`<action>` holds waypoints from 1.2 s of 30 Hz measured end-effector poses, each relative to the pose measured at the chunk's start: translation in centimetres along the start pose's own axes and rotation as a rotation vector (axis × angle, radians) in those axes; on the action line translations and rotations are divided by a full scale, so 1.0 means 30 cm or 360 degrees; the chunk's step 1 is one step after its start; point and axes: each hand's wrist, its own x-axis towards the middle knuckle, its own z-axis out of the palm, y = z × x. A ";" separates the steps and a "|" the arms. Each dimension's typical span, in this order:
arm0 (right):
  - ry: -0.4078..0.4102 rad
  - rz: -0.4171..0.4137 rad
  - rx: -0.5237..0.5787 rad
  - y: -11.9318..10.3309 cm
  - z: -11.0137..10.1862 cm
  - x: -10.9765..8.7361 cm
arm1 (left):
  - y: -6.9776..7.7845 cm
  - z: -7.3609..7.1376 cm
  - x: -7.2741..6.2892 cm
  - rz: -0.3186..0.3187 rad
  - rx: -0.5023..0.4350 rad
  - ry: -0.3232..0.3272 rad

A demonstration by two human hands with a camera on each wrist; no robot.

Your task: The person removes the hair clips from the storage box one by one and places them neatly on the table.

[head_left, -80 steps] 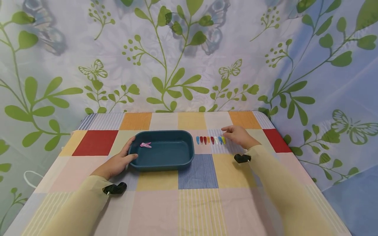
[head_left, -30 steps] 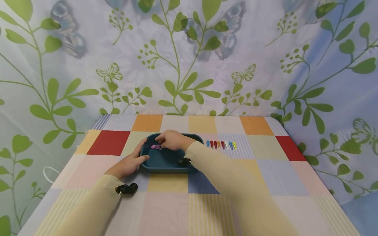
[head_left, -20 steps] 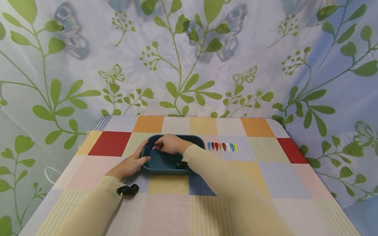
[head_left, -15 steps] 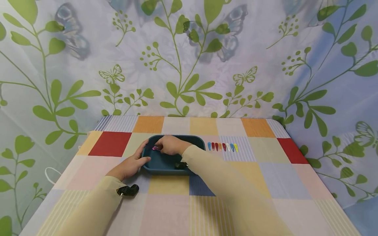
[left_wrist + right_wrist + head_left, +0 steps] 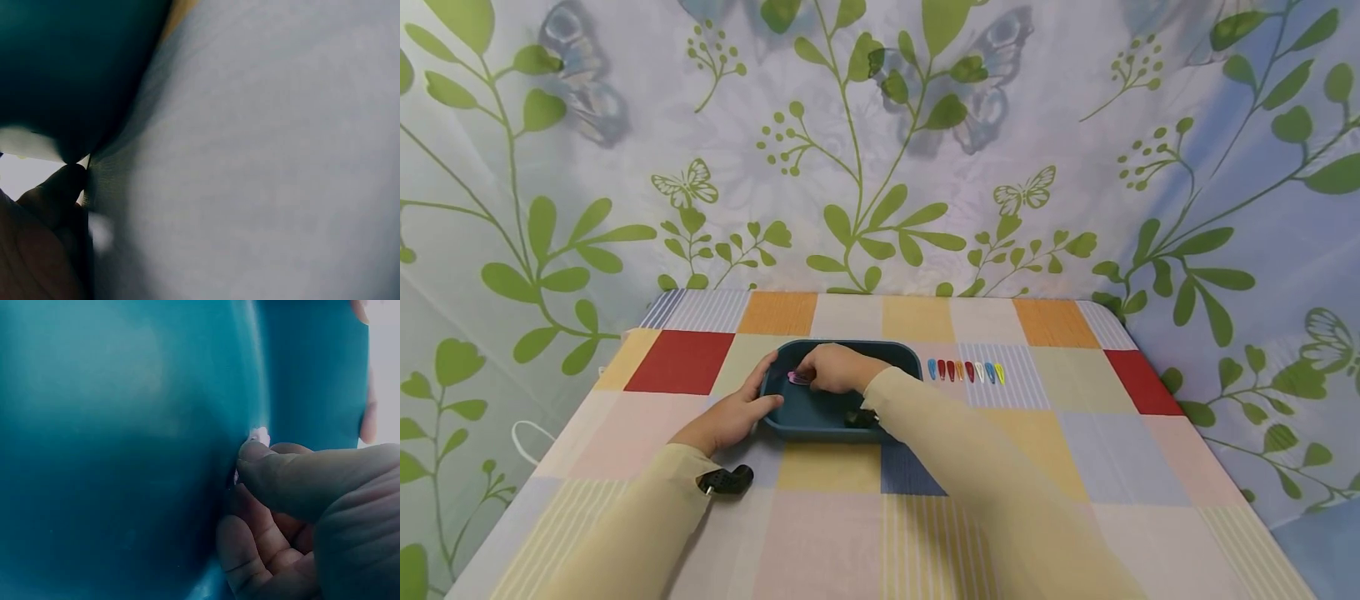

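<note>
A dark teal rectangular tray stands on the patchwork cloth. My left hand holds its left end, fingers along the side and thumb over the front corner; in the left wrist view part of that hand shows beside the tray wall. My right hand reaches inside the tray. Its thumb and fingers pinch a pink hair clip low by the tray's wall. Pink shows at the fingertips in the head view, the rest hidden by the hand.
Right of the tray lies a neat row of several snap hair clips in blue, red, orange, white and yellow. A leaf-patterned curtain hangs behind the table. A white cable loop shows at the left edge.
My right hand has moved left from the row of clips into the tray, where it pinches the pink hair clip. My left hand stays at the tray's left end.
</note>
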 end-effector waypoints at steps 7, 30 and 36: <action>-0.0018 -0.0050 -0.0088 0.016 0.009 0.006 | 0.006 -0.001 0.004 0.0025 -0.0014 -0.0002; -0.0050 -0.0033 -0.0023 0.014 0.017 0.023 | 0.012 -0.005 0.000 0.0024 -0.0020 -0.0019; -0.0048 -0.0023 0.0023 0.000 0.005 0.010 | 0.004 -0.004 0.000 0.0007 -0.0020 -0.0009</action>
